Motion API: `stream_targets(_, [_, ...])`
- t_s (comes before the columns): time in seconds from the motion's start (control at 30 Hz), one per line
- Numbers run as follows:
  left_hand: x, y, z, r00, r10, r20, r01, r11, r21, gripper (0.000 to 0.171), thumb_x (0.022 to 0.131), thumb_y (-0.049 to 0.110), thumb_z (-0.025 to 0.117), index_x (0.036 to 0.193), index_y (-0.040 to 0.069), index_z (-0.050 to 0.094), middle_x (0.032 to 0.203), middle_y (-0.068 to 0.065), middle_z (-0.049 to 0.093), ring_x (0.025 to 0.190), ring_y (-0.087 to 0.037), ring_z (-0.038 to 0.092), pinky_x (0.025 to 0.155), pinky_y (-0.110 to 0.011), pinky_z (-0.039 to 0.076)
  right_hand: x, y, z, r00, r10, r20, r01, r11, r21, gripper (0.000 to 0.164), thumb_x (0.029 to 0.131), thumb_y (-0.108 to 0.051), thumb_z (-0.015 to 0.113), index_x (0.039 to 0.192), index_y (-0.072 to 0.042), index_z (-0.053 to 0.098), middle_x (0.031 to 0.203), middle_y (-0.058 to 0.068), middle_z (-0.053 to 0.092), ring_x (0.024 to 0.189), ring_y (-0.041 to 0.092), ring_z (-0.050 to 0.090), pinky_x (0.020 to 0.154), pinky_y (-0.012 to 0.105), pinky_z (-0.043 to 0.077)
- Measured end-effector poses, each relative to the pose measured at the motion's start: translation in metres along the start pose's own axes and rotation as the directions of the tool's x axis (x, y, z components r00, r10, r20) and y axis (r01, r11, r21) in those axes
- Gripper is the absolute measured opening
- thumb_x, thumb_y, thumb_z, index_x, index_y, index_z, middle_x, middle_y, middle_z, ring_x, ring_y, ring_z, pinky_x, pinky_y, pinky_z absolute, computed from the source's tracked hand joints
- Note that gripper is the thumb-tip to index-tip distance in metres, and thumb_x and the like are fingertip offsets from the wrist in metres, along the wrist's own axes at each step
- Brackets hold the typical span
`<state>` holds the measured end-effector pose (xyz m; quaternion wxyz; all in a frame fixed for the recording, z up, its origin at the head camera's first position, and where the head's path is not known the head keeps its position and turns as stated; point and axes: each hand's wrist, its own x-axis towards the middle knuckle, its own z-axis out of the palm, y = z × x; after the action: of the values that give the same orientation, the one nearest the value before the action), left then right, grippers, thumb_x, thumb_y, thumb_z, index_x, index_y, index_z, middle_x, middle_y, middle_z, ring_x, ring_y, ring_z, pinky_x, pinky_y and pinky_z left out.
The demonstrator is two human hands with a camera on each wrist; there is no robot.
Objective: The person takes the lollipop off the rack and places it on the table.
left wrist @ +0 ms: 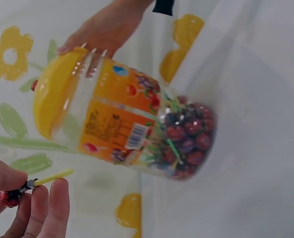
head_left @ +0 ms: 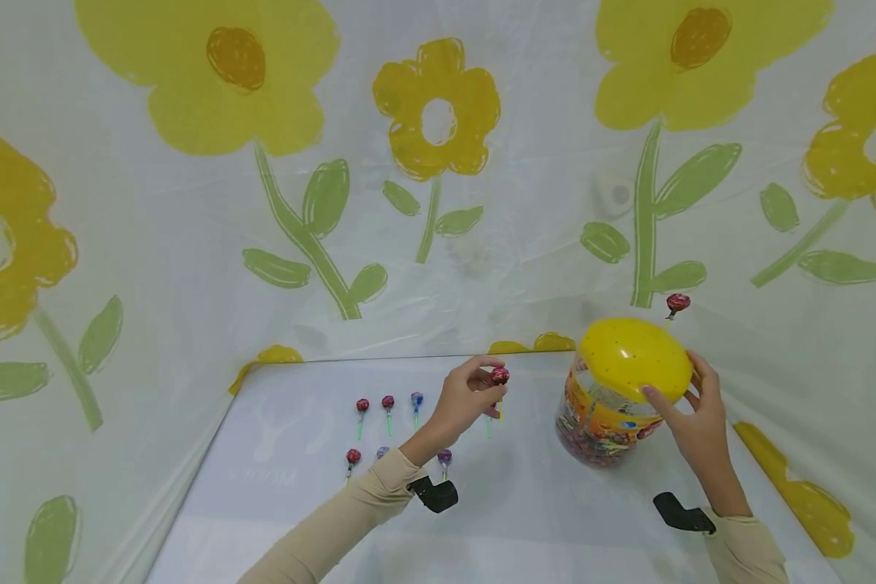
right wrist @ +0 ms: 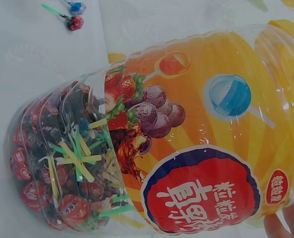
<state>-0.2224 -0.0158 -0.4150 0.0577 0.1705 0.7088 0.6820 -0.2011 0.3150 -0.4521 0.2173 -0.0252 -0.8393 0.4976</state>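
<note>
My left hand [head_left: 458,399] pinches a red-wrapped lollipop [head_left: 500,375] by its yellow stick [left wrist: 53,177], between thumb and fingers, to the left of the jar. A clear plastic candy jar [head_left: 602,418] with an orange label stands on the table, with many lollipops [right wrist: 67,173] in its lower part. My right hand [head_left: 704,430] grips the right side of the jar's domed yellow lid [head_left: 635,357], thumb in front and fingers behind. Another red lollipop [head_left: 677,303] sticks up at the lid's far side. Its stick is mostly hidden.
Several lollipops lie in two rows at the table's left, among them a red one [head_left: 362,404], a blue one [head_left: 417,399] and a purple one [head_left: 445,457]. My left forearm partly covers the nearer row. A flower-printed curtain [head_left: 526,268] hangs behind the white table [head_left: 263,519].
</note>
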Motion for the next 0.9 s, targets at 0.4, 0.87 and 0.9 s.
stream_targets(0.4, [-0.016, -0.053, -0.007, 0.988, -0.141, -0.069, 0.143, 0.99, 0.019, 0.034, 0.086, 0.003, 0.066, 0.119, 0.006, 0.059, 0.092, -0.017, 0.058, 0.078, -0.033, 0.063, 0.063, -0.046, 0.056, 0.001, -0.002, 0.001, 1.0, 0.02, -0.008, -0.02, 1.0, 0.012, 0.077, 0.09, -0.023, 0.065, 0.15, -0.021, 0.017, 0.152, 0.007, 0.021, 0.136, 0.027, 0.023, 0.111, 0.03, 0.025])
stream_targets(0.87, [-0.035, -0.115, -0.004, 0.966, -0.171, -0.193, 0.199, 0.97, 0.137, 0.032, 0.081, 0.0, 0.069, 0.113, 0.0, 0.062, 0.081, -0.009, 0.057, 0.056, -0.023, 0.064, 0.054, -0.042, 0.056, 0.0, -0.002, 0.002, 1.0, 0.001, -0.014, 0.0, 1.0, 0.015, 0.076, 0.09, -0.021, 0.065, 0.15, -0.022, 0.018, 0.151, 0.007, 0.022, 0.135, 0.025, 0.024, 0.108, 0.022, 0.027])
stream_targets(0.9, [-0.036, -0.119, -0.003, 0.967, -0.162, -0.199, 0.192, 0.971, 0.14, 0.033, 0.08, -0.002, 0.069, 0.112, -0.002, 0.062, 0.081, -0.01, 0.057, 0.055, -0.022, 0.064, 0.052, -0.04, 0.055, 0.0, -0.002, 0.002, 1.0, 0.0, -0.014, 0.0, 1.0, 0.014, 0.076, 0.09, -0.021, 0.065, 0.15, -0.021, 0.018, 0.151, 0.007, 0.022, 0.135, 0.025, 0.025, 0.108, 0.021, 0.027])
